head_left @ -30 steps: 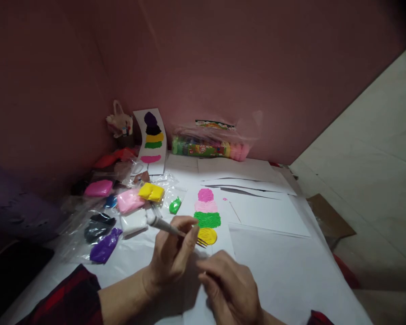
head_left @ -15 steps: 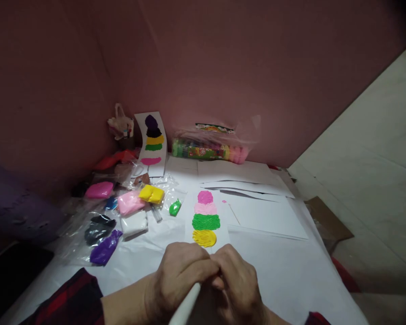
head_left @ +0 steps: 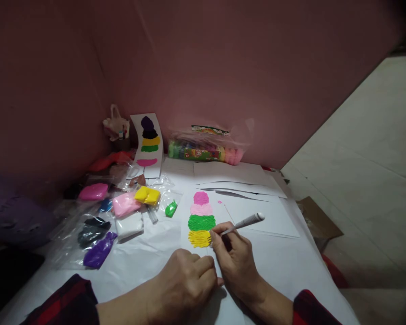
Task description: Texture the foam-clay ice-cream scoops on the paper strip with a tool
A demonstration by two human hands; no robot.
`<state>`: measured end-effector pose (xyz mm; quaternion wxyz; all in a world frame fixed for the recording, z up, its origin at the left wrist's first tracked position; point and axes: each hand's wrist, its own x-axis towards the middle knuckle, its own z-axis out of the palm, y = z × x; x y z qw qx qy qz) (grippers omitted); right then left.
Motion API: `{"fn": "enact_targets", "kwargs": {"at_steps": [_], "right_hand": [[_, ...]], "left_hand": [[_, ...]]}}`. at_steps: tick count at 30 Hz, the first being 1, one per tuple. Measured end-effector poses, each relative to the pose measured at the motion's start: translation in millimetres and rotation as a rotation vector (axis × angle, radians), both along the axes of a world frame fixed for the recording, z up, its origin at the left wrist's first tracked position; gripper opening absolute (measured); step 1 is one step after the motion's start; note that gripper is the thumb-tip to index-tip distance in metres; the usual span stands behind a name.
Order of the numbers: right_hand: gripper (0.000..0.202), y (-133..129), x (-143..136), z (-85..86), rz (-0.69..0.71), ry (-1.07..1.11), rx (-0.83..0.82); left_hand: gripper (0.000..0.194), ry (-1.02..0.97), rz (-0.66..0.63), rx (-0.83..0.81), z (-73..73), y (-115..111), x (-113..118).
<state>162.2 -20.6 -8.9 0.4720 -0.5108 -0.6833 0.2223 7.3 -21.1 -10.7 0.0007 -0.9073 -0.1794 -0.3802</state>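
In the head view my right hand (head_left: 235,253) grips a fork (head_left: 246,221) with a pale, striped handle. Its tines touch the right edge of a yellow clay patch (head_left: 199,239), which has wavy ridges. Above that patch lie a green one (head_left: 201,222), a light pink one (head_left: 201,209) and a darker pink round one (head_left: 201,197), all on one white sheet (head_left: 186,203). My left hand (head_left: 189,275) rests closed at the sheet's lower end, its fingers curled under so that anything in them is hidden.
Clay packets in yellow (head_left: 147,195), white (head_left: 130,225), purple (head_left: 100,250) and other colours lie at the left. A finished-looking clay card (head_left: 150,144) leans on the wall beside a bag of clay tubes (head_left: 203,151). White papers (head_left: 243,176) and a thin stick (head_left: 228,212) lie right.
My hands have come apart. The right has moved up to the yellow patch with the fork, whose handle now points up and right; the left stays low. The view has shifted slightly.
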Motion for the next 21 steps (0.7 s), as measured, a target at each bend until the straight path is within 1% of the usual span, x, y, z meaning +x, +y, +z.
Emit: {"fn": "enact_targets", "kwargs": {"at_steps": [4,9,13,17,21], "right_hand": [[0.017,-1.7,-1.5,1.7,-0.004,-0.033,-0.054],[0.018,-3.7,-2.7,6.6,-0.046,-0.082,-0.207],[0.020,-3.9,-3.0,7.6,-0.067,-0.041,-0.297],[0.026,-2.4,-1.4,5.5,-0.038,0.070,-0.317],[0.032,-2.5,-1.7,6.8,-0.031,0.057,-0.305]], "left_hand": [[0.033,0.009,0.000,-0.011,-1.5,-0.6,-0.4],[0.029,-0.032,-0.020,-0.067,-3.8,0.8,-1.4],[0.031,-0.030,-0.015,-0.074,-5.6,1.1,-2.1],[0.035,-0.013,0.008,-0.064,-5.5,1.0,-2.6],[0.036,-0.010,0.011,-0.059,-5.7,1.1,-2.8]]}}
